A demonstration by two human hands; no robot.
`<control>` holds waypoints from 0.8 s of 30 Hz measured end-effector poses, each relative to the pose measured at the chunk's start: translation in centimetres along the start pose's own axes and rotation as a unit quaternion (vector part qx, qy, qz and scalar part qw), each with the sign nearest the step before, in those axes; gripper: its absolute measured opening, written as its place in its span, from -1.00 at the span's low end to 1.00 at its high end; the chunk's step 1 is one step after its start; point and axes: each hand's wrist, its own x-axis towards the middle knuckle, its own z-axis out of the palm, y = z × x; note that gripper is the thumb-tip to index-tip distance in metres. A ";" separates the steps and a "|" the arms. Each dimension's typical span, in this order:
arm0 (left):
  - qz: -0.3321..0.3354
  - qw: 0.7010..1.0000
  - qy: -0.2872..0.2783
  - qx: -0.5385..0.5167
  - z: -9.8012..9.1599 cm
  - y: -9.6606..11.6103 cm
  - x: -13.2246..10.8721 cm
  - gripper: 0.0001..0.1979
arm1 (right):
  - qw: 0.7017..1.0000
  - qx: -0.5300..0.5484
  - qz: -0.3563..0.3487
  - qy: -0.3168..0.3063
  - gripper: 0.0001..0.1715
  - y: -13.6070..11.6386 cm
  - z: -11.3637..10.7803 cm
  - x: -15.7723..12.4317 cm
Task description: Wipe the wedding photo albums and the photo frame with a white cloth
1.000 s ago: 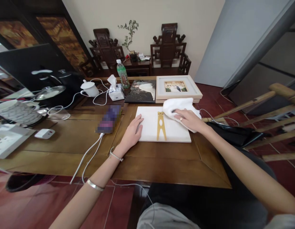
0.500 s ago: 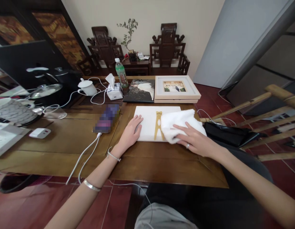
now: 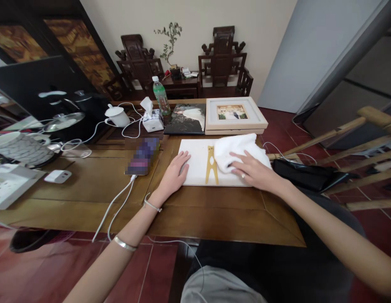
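A flat white board (image 3: 197, 164) lies on the wooden table. Down its middle runs a yellow long-legged animal-like figure (image 3: 211, 165); I cannot tell whether it is printed or a separate piece. My left hand (image 3: 175, 171) rests on the board's left edge, fingers stretched out, holding nothing. Over the right part of the board is a bunched white cloth (image 3: 236, 147). My right hand (image 3: 256, 171), with a ring, has its fingers on the near side of this cloth and grips it against the board.
Behind the board lie a dark picture panel (image 3: 186, 119) and framed photos (image 3: 261, 120). A tissue box (image 3: 153, 120), a bottle (image 3: 162, 99) and a lidded cup (image 3: 117, 115) stand further left. A phone (image 3: 142, 155) with white cables (image 3: 115, 200) lies left of my left hand.
The cloth and my right hand have moved away from me over the board, uncovering the lower right leg of the yellow figure. My left hand stays at the board's left edge.
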 end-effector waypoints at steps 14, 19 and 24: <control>0.006 1.000 0.006 0.013 0.2 0.1 0.1 -0.60 | 0.997 0.066 -0.021 -0.036 -0.69 -3.0 -0.2 1.5; 0.006 1.000 0.004 0.012 0.1 0.0 0.0 -0.60 | 0.999 0.030 0.023 0.000 -0.63 -2.0 2.4 9.0; 0.012 1.000 0.007 0.013 0.1 -0.1 0.0 -0.61 | 0.999 -0.033 0.006 -0.021 -0.63 -2.8 3.3 11.2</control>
